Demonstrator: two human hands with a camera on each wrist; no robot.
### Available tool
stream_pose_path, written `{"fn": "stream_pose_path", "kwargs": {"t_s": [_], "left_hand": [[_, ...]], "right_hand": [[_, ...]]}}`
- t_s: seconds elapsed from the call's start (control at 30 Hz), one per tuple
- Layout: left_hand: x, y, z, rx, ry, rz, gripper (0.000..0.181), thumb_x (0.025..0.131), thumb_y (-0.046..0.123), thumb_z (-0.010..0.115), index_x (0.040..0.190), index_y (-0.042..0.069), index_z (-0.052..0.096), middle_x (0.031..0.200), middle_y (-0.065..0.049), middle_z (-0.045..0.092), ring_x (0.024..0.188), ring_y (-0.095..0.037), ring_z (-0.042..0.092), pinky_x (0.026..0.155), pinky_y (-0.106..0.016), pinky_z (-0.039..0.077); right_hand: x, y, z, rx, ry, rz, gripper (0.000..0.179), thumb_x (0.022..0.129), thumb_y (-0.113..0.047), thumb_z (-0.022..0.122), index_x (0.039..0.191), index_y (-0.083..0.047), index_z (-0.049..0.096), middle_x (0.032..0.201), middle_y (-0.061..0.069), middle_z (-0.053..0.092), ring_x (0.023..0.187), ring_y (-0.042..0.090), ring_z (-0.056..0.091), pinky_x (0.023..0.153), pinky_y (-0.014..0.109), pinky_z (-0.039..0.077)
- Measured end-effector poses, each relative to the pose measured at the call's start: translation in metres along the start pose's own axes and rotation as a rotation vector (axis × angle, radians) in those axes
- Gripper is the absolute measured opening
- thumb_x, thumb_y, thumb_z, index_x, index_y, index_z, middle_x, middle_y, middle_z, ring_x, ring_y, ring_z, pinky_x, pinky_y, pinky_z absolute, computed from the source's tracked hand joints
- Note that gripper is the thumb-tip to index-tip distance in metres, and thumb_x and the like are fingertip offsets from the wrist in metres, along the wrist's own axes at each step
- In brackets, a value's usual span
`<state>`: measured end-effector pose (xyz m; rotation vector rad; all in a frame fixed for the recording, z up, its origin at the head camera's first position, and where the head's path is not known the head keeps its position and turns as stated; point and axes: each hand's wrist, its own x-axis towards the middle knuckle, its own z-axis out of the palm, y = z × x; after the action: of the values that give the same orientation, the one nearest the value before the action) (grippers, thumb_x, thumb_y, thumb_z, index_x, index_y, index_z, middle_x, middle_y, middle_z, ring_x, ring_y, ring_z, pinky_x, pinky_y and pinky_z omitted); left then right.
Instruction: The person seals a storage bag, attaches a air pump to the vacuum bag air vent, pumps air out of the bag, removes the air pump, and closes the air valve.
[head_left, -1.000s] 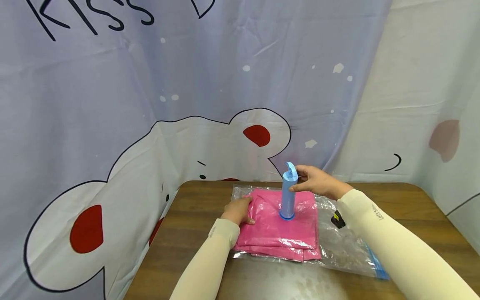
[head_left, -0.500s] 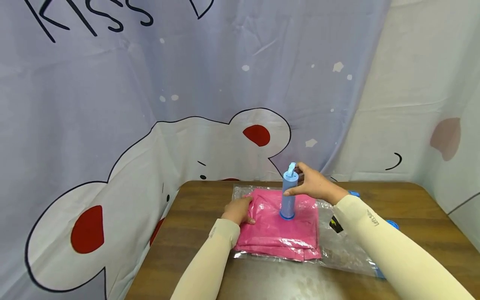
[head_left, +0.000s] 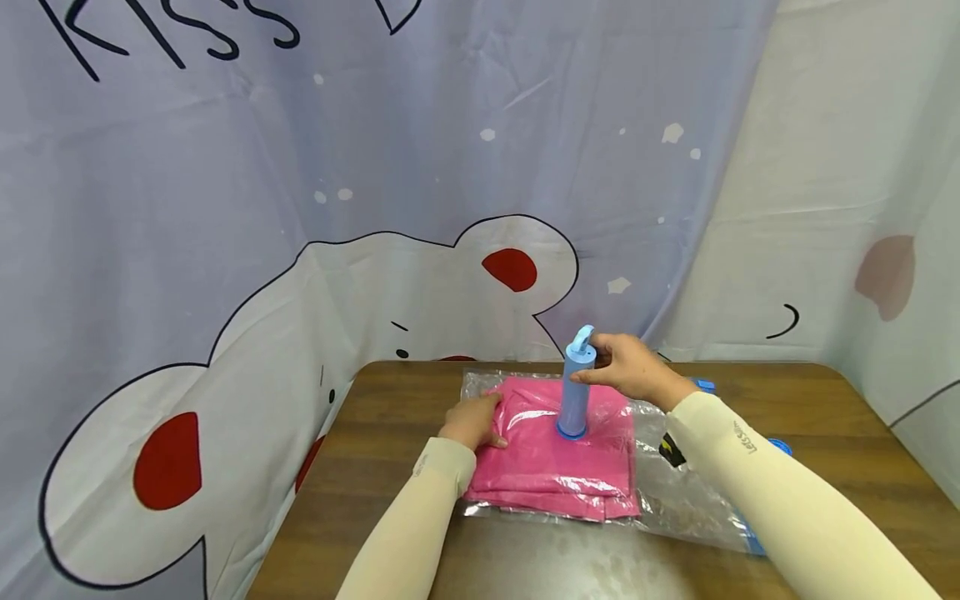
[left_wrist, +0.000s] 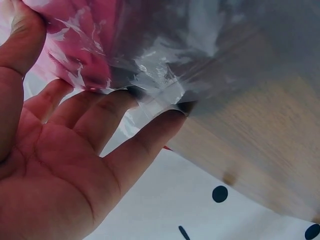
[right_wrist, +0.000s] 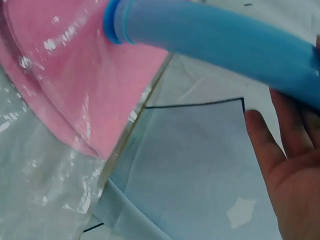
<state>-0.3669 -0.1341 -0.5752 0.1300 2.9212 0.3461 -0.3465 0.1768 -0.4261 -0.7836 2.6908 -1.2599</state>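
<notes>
A light-blue hand pump point(head_left: 576, 392) stands upright, tilted slightly, on a clear plastic bag point(head_left: 690, 500) that holds folded pink cloth point(head_left: 547, 467). Near its top, my right hand point(head_left: 633, 367) grips it, thumb in front and fingers behind by the handle. In the right wrist view, the pump tube point(right_wrist: 215, 40) runs from the pink cloth up to the right hand point(right_wrist: 295, 170). My left hand point(head_left: 471, 423) rests at the left edge of the bag. The left wrist view shows its fingers point(left_wrist: 142, 140) extended and loosely bent against the plastic.
A wooden table point(head_left: 397, 408) carries the bag, with a printed curtain point(head_left: 420, 150) hanging behind it. Right of the cloth lie a black-and-yellow label point(head_left: 671, 450) and a blue strip point(head_left: 752, 540) on the bag. Blue pieces point(head_left: 780, 446) show beyond the right sleeve.
The pump's handle and my right hand have turned slightly, while the pump base stays in place. With the right sleeve shifted, blue pieces have come into sight. The left hand keeps its place.
</notes>
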Motion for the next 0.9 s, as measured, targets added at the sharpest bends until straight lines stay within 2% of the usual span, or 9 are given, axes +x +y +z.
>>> {"fn": "stream_pose_path", "kwargs": {"t_s": [0.07,0.17,0.3,0.37,0.47,0.53,0.6,0.8,0.9], "left_hand": [[-0.003,0.001,-0.004,-0.018,-0.005,-0.004,0.102,0.081,0.045,0.102,0.169,0.021,0.055,0.168,-0.018,0.062,0.147,-0.049,0.065,0.115,-0.073,0.056],[0.005,-0.004,0.003,-0.013,0.010,-0.006,0.104,0.080,0.048,0.102,0.169,0.025,0.054,0.169,-0.016,0.061,0.147,-0.049,0.065,0.115,-0.074,0.055],[0.020,-0.012,0.017,-0.025,0.012,0.002,0.104,0.078,0.050,0.103,0.168,0.026,0.056,0.168,-0.017,0.062,0.146,-0.050,0.065,0.113,-0.076,0.055],[0.026,-0.016,0.023,-0.023,0.012,0.011,0.106,0.077,0.052,0.103,0.168,0.026,0.055,0.167,-0.016,0.063,0.146,-0.048,0.066,0.112,-0.076,0.056],[0.033,-0.020,0.029,0.001,0.009,0.018,0.108,0.076,0.053,0.103,0.169,0.025,0.054,0.166,-0.016,0.064,0.147,-0.048,0.066,0.111,-0.074,0.057],[0.036,-0.022,0.032,0.017,0.009,0.024,0.109,0.076,0.054,0.103,0.169,0.024,0.054,0.165,-0.015,0.066,0.146,-0.046,0.067,0.110,-0.073,0.059],[0.037,-0.023,0.032,0.024,0.006,0.028,0.111,0.075,0.055,0.103,0.169,0.024,0.054,0.164,-0.015,0.066,0.146,-0.047,0.067,0.110,-0.073,0.058],[0.033,-0.020,0.026,0.015,0.002,0.018,0.109,0.075,0.052,0.104,0.168,0.023,0.056,0.168,-0.017,0.063,0.148,-0.048,0.066,0.112,-0.076,0.057],[0.027,-0.010,0.017,0.078,0.002,0.004,0.105,0.075,0.057,0.103,0.164,0.021,0.059,0.165,-0.016,0.065,0.144,-0.046,0.068,0.108,-0.078,0.057]], "right_hand": [[-0.003,-0.001,0.004,-0.044,0.045,0.005,0.034,0.098,-0.030,0.092,0.109,-0.006,0.071,0.102,0.007,0.083,0.094,0.016,0.076,0.084,0.029,0.063],[-0.005,-0.002,0.009,-0.069,0.078,0.030,0.038,0.098,-0.034,0.091,0.115,-0.006,0.071,0.109,0.012,0.084,0.103,0.026,0.082,0.091,0.040,0.068],[-0.004,-0.002,0.007,-0.015,0.037,0.020,0.048,0.099,-0.029,0.091,0.131,-0.002,0.069,0.127,0.018,0.082,0.124,0.037,0.081,0.105,0.052,0.068],[-0.002,-0.003,0.003,0.031,-0.006,-0.001,0.046,0.100,-0.025,0.090,0.133,-0.001,0.068,0.127,0.018,0.082,0.124,0.036,0.080,0.107,0.049,0.067],[0.001,-0.002,-0.001,0.046,-0.033,-0.037,0.037,0.099,-0.023,0.090,0.124,-0.002,0.071,0.113,0.012,0.082,0.108,0.025,0.078,0.097,0.035,0.065],[0.001,-0.002,-0.001,0.018,-0.019,-0.028,0.030,0.099,-0.025,0.091,0.111,-0.006,0.071,0.096,0.005,0.078,0.092,0.018,0.069,0.085,0.029,0.059],[-0.001,-0.001,-0.001,-0.024,0.019,-0.009,0.030,0.098,-0.028,0.092,0.102,-0.009,0.069,0.089,0.000,0.073,0.084,0.015,0.063,0.079,0.027,0.055],[-0.005,-0.005,0.004,-0.059,0.090,0.039,0.032,0.099,-0.033,0.091,0.105,-0.009,0.070,0.097,0.005,0.079,0.089,0.019,0.069,0.083,0.033,0.059],[-0.004,-0.006,0.005,-0.069,0.095,0.053,0.031,0.100,-0.032,0.090,0.107,-0.009,0.070,0.100,0.007,0.080,0.091,0.020,0.070,0.084,0.033,0.060]]}}
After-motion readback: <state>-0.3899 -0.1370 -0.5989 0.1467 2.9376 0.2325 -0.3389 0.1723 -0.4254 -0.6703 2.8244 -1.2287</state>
